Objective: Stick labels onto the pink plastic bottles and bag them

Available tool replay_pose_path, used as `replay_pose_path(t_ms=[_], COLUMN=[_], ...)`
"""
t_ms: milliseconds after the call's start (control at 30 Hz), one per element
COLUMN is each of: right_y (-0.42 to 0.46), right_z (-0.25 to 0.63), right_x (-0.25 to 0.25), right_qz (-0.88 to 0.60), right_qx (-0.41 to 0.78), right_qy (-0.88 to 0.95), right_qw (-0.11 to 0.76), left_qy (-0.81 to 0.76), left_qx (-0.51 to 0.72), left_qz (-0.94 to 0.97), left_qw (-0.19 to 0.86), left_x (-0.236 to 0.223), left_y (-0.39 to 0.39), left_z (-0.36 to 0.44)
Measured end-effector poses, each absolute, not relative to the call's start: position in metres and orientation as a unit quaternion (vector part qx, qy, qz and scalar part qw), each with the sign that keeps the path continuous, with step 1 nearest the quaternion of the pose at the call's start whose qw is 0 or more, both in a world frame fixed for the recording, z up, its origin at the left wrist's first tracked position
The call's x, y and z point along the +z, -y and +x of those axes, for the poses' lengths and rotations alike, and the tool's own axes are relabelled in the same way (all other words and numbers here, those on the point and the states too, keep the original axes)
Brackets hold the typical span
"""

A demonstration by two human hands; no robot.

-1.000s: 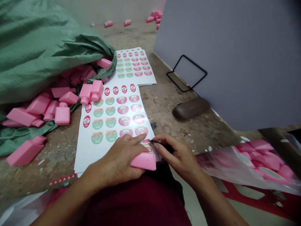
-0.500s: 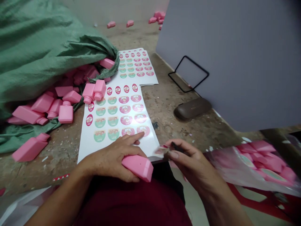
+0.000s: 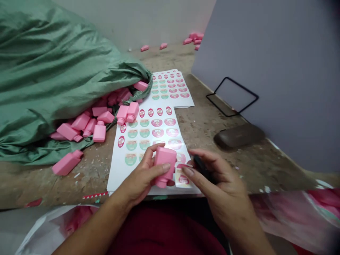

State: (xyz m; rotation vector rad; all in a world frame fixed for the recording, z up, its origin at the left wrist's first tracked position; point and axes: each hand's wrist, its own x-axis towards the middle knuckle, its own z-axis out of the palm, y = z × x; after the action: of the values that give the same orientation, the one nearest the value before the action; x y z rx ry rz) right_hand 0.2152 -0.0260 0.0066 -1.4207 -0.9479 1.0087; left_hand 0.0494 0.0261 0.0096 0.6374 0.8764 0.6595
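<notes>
My left hand (image 3: 145,173) is closed around a small pink plastic bottle (image 3: 166,161), whose neck points down toward me. Between the thumb and finger of my right hand (image 3: 217,180) is a small sticker (image 3: 182,178) with a pink and yellow print, close beside the bottle. A black object (image 3: 201,167) also sits in that hand; its kind is mostly hidden by the fingers. Under both hands lies a white sheet of stickers (image 3: 124,177) with rows of green and pink labels.
A green sack (image 3: 79,63) spills several pink bottles (image 3: 99,131) at the left. Another sticker stack (image 3: 183,101) lies farther back. At right are a brown case (image 3: 239,136), a black wire stand (image 3: 240,112) and a grey panel (image 3: 265,71). Plastic bags (image 3: 287,212) hang below the table edge.
My left hand has lifted off the sheet and turned the bottle upright, neck down. My right hand has brought the sticker up beside it. The view has shifted left.
</notes>
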Motion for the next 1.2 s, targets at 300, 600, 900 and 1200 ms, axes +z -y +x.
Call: replay_pose_path(t_ms=[300,600,900,1200], right_y=[0.015,0.013,0.013,0.013], right_z=[0.194,0.188,0.189,0.192], right_x=[0.002,0.001,-0.004,-0.006], right_qz=[-0.611,-0.608,-0.612,-0.621], right_qx=[0.393,0.371,0.356,0.146], right_qy=[0.413,0.452,0.473,0.627], right_qw=[0.549,0.537,0.524,0.447], left_qy=[-0.385,-0.399,-0.414,-0.387], left_qx=[0.402,0.365,0.35,0.38], left_qz=[0.222,0.257,0.277,0.329], left_qw=[0.8,0.801,0.793,0.773], left_x=[-0.004,-0.003,-0.005,-0.008], left_y=[-0.019,-0.012,-0.012,-0.01], left_z=[0.057,0.055,0.054,0.053])
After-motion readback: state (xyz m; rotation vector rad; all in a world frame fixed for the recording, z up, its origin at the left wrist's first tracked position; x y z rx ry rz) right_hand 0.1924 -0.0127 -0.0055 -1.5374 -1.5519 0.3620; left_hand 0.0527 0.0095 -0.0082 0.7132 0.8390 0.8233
